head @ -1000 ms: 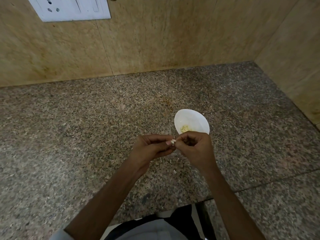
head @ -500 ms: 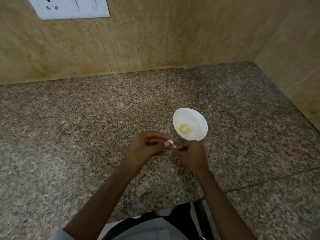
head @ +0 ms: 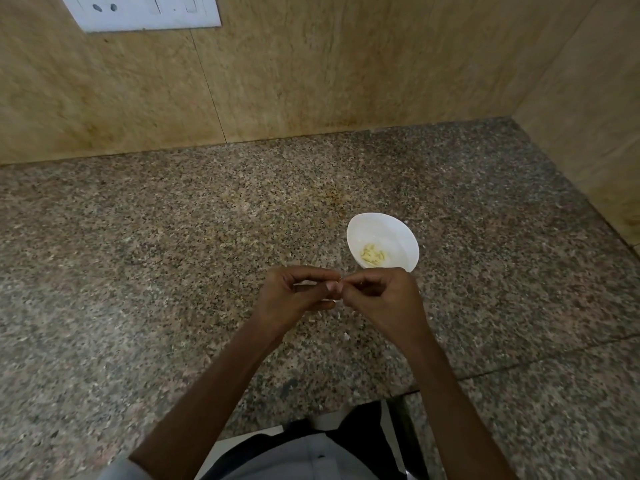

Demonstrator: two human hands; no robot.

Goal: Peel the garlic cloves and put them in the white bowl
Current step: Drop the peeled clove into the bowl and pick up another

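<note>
The left hand (head: 294,296) and right hand (head: 381,299) curl fingertip to fingertip, pinching a barely visible garlic clove (head: 334,299) between them. Just beyond the right knuckles sits the white bowl (head: 398,237), with peeled cloves (head: 372,255) inside.

Counter (head: 166,258) spreads open left of the white bowl (head: 381,225), hemmed by the back wall (head: 311,71) and right wall (head: 588,116).

home kitchen corner, speckled granite counter (head: 173,244), beige tiled walls (head: 311,64), wall socket (head: 145,10)

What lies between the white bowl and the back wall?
In the head view, only bare granite counter with a faint orange-brown stain lies between the white bowl and the wall.
</note>
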